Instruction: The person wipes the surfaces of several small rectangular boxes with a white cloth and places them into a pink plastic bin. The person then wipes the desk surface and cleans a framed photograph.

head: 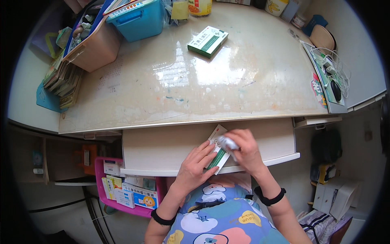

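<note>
A flat white-and-green medicine box (222, 157) lies slantwise on the pull-out tray (158, 149) below the desk top. My left hand (196, 163) grips its near left side, with the fingers over the face and the thumb at the lower edge. In my right hand (247, 149) is a crumpled white tissue or cloth (228, 142), pressed against the upper part of the box and blurred. It covers some of the printed face. A second white-and-green medicine box (208, 41) rests on the desk, farther back.
Below the tray at left, a pink basket (101, 183) holds several medicine boxes. A blue bin (135, 26) and a beige bin (97, 53) stand at the desk's back left, beside stacked books (62, 79). White cables (342, 68) and a black mouse (335, 90) lie at right.
</note>
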Tool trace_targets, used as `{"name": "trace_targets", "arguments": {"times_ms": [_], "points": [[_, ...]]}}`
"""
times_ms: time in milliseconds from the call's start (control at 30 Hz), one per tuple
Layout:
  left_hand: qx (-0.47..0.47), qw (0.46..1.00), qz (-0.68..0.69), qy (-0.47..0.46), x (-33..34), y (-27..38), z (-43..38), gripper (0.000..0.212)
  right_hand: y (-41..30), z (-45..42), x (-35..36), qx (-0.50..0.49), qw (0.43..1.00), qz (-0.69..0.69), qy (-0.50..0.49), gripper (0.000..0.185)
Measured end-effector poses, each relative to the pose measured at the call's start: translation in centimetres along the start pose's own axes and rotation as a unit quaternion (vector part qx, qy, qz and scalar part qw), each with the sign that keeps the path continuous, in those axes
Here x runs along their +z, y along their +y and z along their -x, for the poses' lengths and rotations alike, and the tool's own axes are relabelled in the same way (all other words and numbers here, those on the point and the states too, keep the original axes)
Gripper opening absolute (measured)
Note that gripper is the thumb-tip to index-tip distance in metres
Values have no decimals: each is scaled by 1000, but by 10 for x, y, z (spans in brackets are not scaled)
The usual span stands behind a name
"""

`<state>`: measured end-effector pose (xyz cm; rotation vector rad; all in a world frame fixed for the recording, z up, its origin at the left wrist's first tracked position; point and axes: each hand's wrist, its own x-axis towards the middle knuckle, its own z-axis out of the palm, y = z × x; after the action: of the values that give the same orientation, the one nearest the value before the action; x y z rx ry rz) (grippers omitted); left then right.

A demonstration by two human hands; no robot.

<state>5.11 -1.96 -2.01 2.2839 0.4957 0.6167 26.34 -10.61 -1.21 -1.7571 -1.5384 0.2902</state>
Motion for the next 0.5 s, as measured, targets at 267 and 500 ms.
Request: {"name": "trace_targets", "arguments": {"times_ms": [267,500], "points": [[-271,936,207,90,0,-10,8,73,7,-5,7,262,944,-197,-33,35],[-124,947,261,138,-37,12,18,66,-58,-17,-14,94,945,-313,-5,41]]}}
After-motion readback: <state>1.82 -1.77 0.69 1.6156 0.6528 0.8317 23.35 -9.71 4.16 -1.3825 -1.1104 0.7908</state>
